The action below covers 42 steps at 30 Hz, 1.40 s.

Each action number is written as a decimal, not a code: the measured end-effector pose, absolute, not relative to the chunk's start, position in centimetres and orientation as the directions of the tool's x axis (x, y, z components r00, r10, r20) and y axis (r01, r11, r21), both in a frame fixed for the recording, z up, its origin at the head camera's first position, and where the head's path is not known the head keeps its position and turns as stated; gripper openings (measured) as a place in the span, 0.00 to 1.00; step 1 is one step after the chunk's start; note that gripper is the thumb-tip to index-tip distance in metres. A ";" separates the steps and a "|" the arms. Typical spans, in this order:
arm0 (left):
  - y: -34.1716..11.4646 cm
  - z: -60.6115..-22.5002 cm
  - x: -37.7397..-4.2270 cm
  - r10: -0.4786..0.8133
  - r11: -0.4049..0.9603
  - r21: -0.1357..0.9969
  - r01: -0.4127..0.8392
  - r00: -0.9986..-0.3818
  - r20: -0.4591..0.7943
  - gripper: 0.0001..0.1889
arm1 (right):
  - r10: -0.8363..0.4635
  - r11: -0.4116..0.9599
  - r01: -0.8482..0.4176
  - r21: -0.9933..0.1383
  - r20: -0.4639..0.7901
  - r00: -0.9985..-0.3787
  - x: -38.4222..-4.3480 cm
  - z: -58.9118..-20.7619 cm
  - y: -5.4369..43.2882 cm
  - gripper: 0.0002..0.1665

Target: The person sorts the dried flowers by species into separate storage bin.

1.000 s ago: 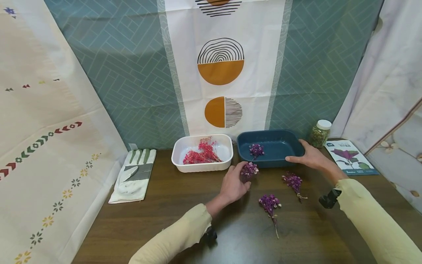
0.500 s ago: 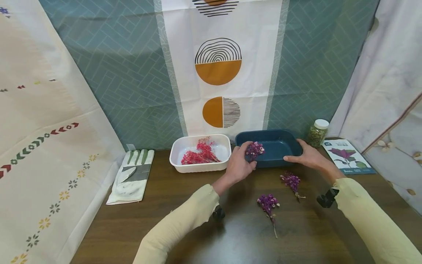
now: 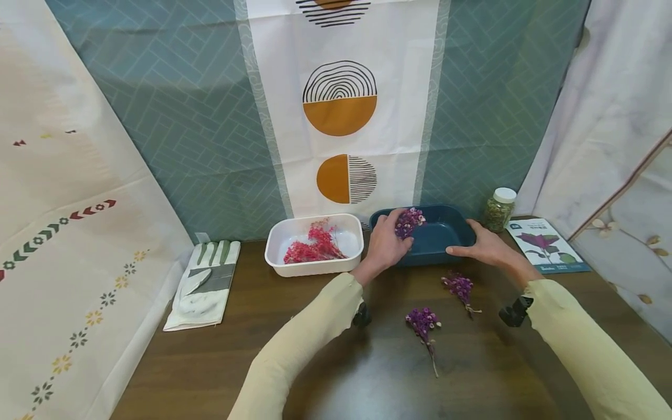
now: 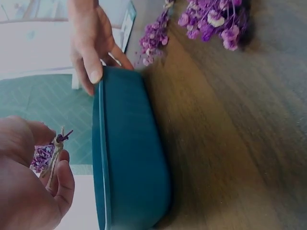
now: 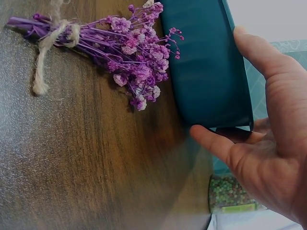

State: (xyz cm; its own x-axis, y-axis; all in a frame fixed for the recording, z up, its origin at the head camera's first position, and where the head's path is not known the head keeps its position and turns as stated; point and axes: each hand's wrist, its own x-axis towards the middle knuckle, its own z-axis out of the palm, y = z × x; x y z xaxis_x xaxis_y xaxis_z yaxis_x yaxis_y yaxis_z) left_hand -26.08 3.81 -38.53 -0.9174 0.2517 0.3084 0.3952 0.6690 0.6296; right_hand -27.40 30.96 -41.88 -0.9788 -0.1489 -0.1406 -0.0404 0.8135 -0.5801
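My left hand (image 3: 387, 242) pinches a bunch of purple dried flowers (image 3: 410, 220) over the left part of a dark teal tray (image 3: 443, 234). Its twine-tied stems (image 4: 58, 141) show between thumb and fingers in the left wrist view. My right hand (image 3: 487, 248) grips the right end of the tray, thumb at the rim and another finger low on the wall (image 5: 206, 81). Two more purple bunches lie on the table, one close before the tray (image 3: 459, 289) and another nearer the front (image 3: 423, 325). The tray's left inside is hidden by the left hand and its bunch.
Left of the teal tray stands a white tray (image 3: 315, 267) with red dried flowers (image 3: 317, 244). A folded work glove (image 3: 203, 286) lies farther left. Behind the right hand are a white-lidded jar (image 3: 499, 211) and a flower-picture packet (image 3: 548, 246). Curtains enclose the table.
My left hand has carried its bunch from in front of the teal tray up over it. The bunch seen inside the tray earlier is now hidden. My right hand keeps its grip.
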 end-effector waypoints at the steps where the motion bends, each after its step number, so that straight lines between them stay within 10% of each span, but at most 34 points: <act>1: 3.9 -38.6 -26.3 0.251 0.671 0.630 0.392 -0.919 0.305 0.34 | -0.147 0.813 -0.037 -0.582 -0.143 -0.979 -27.4 -41.8 30.9 0.73; 42: 7.0 -41.4 -30.1 0.342 0.713 0.576 0.401 -0.915 0.214 0.31 | -0.152 0.806 -0.048 -0.591 -0.127 -0.980 -27.3 -42.1 30.9 0.72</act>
